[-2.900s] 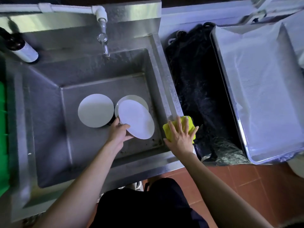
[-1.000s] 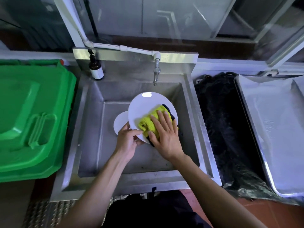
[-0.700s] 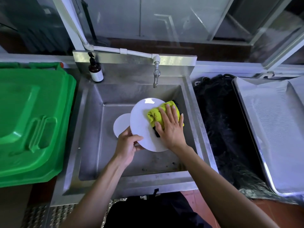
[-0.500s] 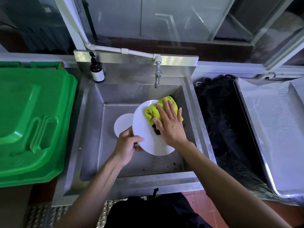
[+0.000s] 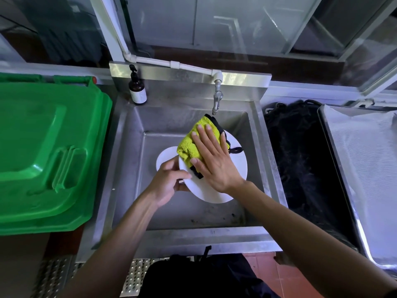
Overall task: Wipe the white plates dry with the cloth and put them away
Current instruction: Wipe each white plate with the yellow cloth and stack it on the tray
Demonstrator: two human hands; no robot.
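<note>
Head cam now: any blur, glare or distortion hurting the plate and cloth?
Head view: held plate and yellow cloth are sharp, as are the left hand and right hand; wide-angle bending bows the green bin lid and tray at the edges; reflections streak the window glass; the black netting is too dark for detail.

Plain white plate [image 5: 223,190] pinched in my left hand [image 5: 166,182], yellow-green cloth [image 5: 194,145] with black edging under my right hand [image 5: 211,161], second white plate [image 5: 165,157] beyond my left grip, bright green bin lid [image 5: 47,151] far left of it, dull grey steel sink [image 5: 129,168] around both.
</note>
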